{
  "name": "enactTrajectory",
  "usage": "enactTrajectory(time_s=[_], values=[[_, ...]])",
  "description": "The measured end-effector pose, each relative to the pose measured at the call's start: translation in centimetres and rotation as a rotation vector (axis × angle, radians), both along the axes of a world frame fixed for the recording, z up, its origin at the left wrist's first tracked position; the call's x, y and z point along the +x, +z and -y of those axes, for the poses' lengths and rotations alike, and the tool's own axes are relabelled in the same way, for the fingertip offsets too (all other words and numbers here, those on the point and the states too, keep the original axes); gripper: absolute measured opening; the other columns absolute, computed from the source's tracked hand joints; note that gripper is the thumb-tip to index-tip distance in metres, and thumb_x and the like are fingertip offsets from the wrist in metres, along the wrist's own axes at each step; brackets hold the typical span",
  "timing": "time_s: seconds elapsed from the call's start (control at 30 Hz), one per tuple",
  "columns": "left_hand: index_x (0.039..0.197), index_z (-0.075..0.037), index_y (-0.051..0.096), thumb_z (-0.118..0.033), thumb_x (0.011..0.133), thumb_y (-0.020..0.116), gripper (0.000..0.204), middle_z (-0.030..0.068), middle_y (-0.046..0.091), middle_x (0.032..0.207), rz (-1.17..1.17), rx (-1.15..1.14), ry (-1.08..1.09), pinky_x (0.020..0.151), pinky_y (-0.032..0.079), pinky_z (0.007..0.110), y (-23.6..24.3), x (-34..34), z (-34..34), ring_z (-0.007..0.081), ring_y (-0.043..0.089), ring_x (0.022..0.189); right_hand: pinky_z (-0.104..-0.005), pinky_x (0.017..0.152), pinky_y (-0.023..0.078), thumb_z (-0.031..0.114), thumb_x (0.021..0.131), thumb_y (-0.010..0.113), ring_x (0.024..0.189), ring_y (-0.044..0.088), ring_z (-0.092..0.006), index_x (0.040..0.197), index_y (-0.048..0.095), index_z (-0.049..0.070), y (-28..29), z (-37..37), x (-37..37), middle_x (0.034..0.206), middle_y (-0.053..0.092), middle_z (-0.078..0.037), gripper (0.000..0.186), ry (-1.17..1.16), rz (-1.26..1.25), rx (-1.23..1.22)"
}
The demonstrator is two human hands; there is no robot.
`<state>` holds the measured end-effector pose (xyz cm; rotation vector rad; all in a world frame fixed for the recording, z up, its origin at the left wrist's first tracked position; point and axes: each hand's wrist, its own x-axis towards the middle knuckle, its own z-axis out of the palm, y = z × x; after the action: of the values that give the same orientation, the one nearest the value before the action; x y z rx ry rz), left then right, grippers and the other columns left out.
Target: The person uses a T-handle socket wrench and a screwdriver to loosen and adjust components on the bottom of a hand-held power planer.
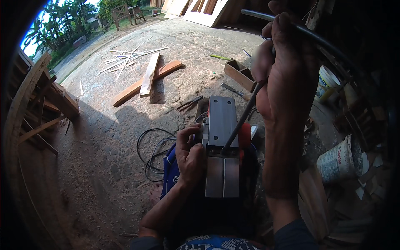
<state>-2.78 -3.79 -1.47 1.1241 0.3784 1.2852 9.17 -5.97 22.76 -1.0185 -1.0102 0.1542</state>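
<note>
An electric planer [223, 116] rests upside down at my lap, its flat metal sole facing up. My left hand [189, 160] is closed on the planer's left side, fingers curled at its edge. Raised at the right, my right hand [285, 79] grips the upper part of a T-handle wrench [246, 118]. The wrench's shaft slants down to the left, and its tip sits in the dark slot between the planer's two sole plates. A metal crossbar passes through the top of my right fist. Blue cloth [168, 171] shows under the planer.
Beyond the planer lie pliers [191, 103], a chisel [235, 91] and a small wooden box [239, 75]. Two crossed boards [133, 89] and thin wood strips [125, 56] are farther left. A black cable [143, 143] loops left; white buckets [337, 162] stand right.
</note>
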Motion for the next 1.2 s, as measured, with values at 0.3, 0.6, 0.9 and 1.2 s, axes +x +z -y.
enactTrajectory(time_s=[0.3, 0.6, 0.9, 1.2], values=[[0.129, 0.001, 0.048, 0.003, 0.087, 0.045, 0.043, 0.0190, 0.049, 0.139, -0.001, -0.081, -0.040, 0.107, 0.044, 0.038, 0.7, -0.2, 0.4, 0.0281, 0.052, 0.130, -0.0227, 0.036, 0.023, 0.033, 0.109, 0.050, 0.043, 0.034, -0.0033, 0.126, 0.065, 0.007, -0.9, 0.3, 0.1, 0.075, 0.054, 0.000, 0.035, 0.164, 0.031, 0.212], [0.127, 0.001, 0.050, 0.003, 0.088, 0.045, 0.040, 0.0185, 0.050, 0.139, -0.010, -0.043, -0.029, 0.105, 0.044, 0.038, 0.7, -0.3, 0.3, 0.0270, 0.053, 0.128, -0.0244, 0.035, 0.021, 0.036, 0.109, 0.046, 0.039, 0.030, -0.0059, 0.101, 0.061, 0.008, -1.1, -0.5, 0.3, 0.066, 0.047, 0.001, 0.033, 0.055, -0.013, 0.164], [0.126, 0.000, 0.052, 0.003, 0.089, 0.046, 0.037, 0.0173, 0.053, 0.136, -0.033, -0.026, 0.009, 0.097, 0.047, 0.032, 1.0, -0.2, 0.5, 0.0189, 0.056, 0.115, -0.0256, 0.036, 0.023, 0.038, 0.109, 0.046, 0.039, 0.028, -0.0063, 0.080, 0.054, 0.009, -0.6, -0.4, 0.7, 0.058, 0.043, 0.001, 0.042, 0.030, -0.005, 0.158], [0.124, -0.001, 0.052, 0.002, 0.091, 0.044, 0.034, 0.0160, 0.052, 0.136, -0.021, -0.026, -0.001, 0.083, 0.052, 0.027, 0.6, 0.0, 0.4, 0.0142, 0.059, 0.101, -0.0226, 0.039, 0.029, 0.031, 0.108, 0.053, 0.045, 0.037, -0.0049, 0.114, 0.064, 0.003, -0.5, -1.6, -0.5, 0.073, 0.058, -0.002, 0.031, 0.014, -0.156, 0.193]])
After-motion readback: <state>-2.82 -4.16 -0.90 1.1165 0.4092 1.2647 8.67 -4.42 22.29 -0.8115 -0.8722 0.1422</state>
